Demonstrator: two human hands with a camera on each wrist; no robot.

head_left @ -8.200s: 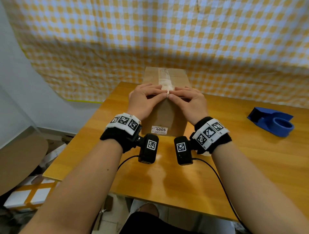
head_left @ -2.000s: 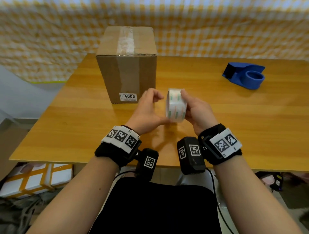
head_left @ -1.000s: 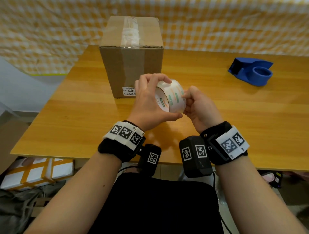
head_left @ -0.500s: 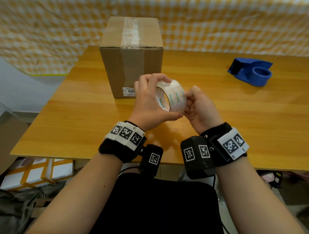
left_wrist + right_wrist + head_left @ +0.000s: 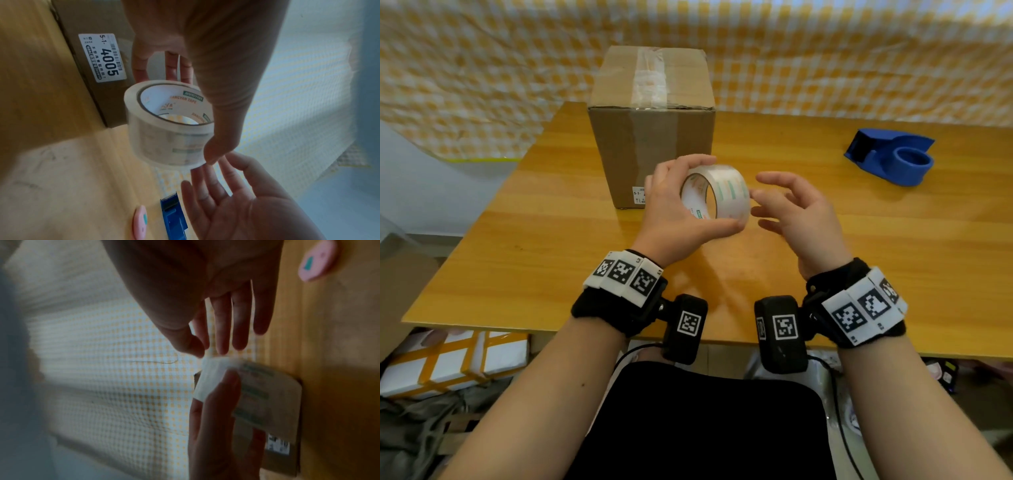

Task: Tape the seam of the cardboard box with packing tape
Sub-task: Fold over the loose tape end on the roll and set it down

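Left hand (image 5: 674,209): gripping the tape roll (image 5: 717,192) above the surface (image 5: 893,246).
Right hand (image 5: 799,212): hovering beside the roll, fingers relaxed, holding nothing.
Cardboard box (image 5: 650,137): standing behind, top seam taped.

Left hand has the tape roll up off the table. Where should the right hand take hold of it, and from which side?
Come in from the right, where the right hand is open. Take the tape roll across its curved outer band, thumb on the near side and fingers over the top. The left hand covers its left half, and the core opening faces left, so the right half is probably the freest grip.
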